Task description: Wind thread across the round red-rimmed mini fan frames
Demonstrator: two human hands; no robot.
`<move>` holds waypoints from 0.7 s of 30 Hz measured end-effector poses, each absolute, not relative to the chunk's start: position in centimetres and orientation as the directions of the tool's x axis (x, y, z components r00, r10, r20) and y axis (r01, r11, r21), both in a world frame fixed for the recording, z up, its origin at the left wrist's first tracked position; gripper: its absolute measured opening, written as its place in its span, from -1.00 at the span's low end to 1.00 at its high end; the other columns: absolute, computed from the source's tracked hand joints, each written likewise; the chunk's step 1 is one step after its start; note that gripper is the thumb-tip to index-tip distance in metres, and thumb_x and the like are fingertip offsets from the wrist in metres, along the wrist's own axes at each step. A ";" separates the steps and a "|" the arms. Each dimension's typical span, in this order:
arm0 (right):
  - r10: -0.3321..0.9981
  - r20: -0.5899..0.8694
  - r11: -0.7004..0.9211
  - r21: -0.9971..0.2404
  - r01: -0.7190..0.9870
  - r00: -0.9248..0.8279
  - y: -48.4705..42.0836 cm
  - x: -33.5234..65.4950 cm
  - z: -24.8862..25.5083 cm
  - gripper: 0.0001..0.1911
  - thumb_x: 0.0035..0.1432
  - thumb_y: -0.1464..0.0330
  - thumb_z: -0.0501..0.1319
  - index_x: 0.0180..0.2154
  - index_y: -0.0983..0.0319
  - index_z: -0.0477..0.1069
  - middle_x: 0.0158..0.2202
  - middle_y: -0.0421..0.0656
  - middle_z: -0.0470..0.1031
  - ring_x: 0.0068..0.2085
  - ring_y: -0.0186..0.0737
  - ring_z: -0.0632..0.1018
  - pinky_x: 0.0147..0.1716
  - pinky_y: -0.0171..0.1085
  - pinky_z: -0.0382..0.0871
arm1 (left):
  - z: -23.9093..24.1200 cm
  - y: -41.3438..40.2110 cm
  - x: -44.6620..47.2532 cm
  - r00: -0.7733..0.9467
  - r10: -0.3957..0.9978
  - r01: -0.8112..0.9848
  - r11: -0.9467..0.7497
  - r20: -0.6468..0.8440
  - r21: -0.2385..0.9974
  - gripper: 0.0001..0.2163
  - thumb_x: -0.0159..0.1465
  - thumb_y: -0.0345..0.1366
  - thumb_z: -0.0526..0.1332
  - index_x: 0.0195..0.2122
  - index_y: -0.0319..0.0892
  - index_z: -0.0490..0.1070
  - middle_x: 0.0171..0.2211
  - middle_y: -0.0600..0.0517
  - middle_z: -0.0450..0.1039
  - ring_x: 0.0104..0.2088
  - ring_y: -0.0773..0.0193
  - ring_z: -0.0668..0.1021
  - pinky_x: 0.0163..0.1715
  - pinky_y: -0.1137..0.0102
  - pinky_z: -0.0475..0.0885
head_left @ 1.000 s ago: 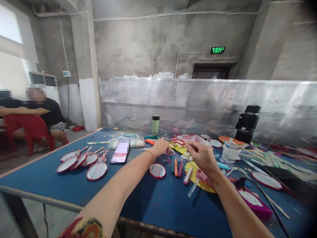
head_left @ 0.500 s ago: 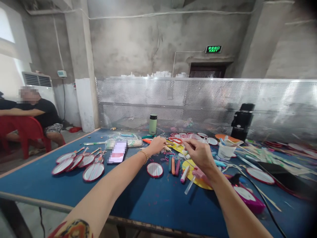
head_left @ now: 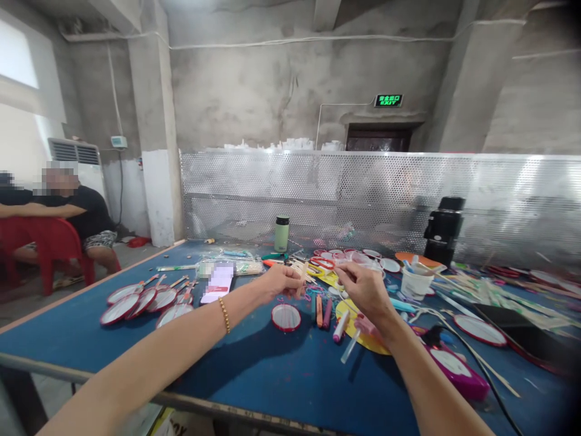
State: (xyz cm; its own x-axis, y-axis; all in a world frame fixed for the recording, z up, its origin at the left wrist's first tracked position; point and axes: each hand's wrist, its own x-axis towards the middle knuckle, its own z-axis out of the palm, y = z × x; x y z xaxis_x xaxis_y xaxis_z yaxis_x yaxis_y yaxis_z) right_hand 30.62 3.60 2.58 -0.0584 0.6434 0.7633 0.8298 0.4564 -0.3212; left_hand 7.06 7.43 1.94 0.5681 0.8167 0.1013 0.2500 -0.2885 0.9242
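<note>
My left hand [head_left: 282, 281] hovers above the blue table [head_left: 136, 345] with its fingers curled round a thin wooden stick [head_left: 301, 278]. My right hand [head_left: 363, 287] is level with it, just to the right, fingers pinched on something too small to make out. Below and between the hands lie a small round red-rimmed disc [head_left: 285, 317], several coloured markers [head_left: 321, 307] and a yellow paper circle [head_left: 358, 327].
A row of red-rimmed paddle fans [head_left: 145, 301] and a phone [head_left: 218, 282] lie to the left. A green flask [head_left: 282, 233], a white cup [head_left: 414, 281] and a black appliance [head_left: 442, 229] stand further back. People sit at far left by a red chair [head_left: 43, 239].
My left hand has lifted off the pile and drawn back toward me, turning palm-in with a stick in it. My right hand stays nearly in place.
</note>
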 end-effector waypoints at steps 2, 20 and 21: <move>0.660 0.747 0.452 -0.314 0.835 -0.077 3.7 30.6 2.4 -0.64 0.22 0.14 0.07 -0.32 0.20 0.55 -0.51 -0.16 0.54 -0.47 -0.21 0.53 -0.42 -0.29 0.28 | 2.0 6.0 6.5 0.552 0.824 0.159 -0.252 0.125 0.955 -0.84 0.30 -0.33 0.23 -0.42 -0.27 0.40 -0.52 0.06 0.45 -0.49 0.36 0.51 -0.45 0.47 0.40; 0.730 0.666 0.422 -0.263 0.868 -0.153 4.3 30.5 1.5 -0.64 0.24 0.16 0.06 -0.37 0.21 0.54 -0.52 -0.18 0.51 -0.48 -0.25 0.47 -0.41 -0.30 0.24 | 1.8 4.1 2.7 0.246 0.938 -0.032 -0.243 0.243 0.970 -0.85 0.26 -0.42 0.17 -0.47 -0.21 0.31 -0.62 0.13 0.40 -0.64 0.44 0.40 -0.60 0.52 0.23; 0.735 0.658 0.422 -0.255 0.870 -0.163 4.3 30.4 1.5 -0.64 0.23 0.16 0.06 -0.39 0.20 0.52 -0.53 -0.19 0.50 -0.49 -0.26 0.46 -0.42 -0.30 0.23 | 1.7 4.2 2.7 0.246 0.941 -0.026 -0.233 0.232 0.972 -0.84 0.26 -0.44 0.17 -0.48 -0.20 0.30 -0.62 0.12 0.40 -0.64 0.44 0.41 -0.60 0.51 0.24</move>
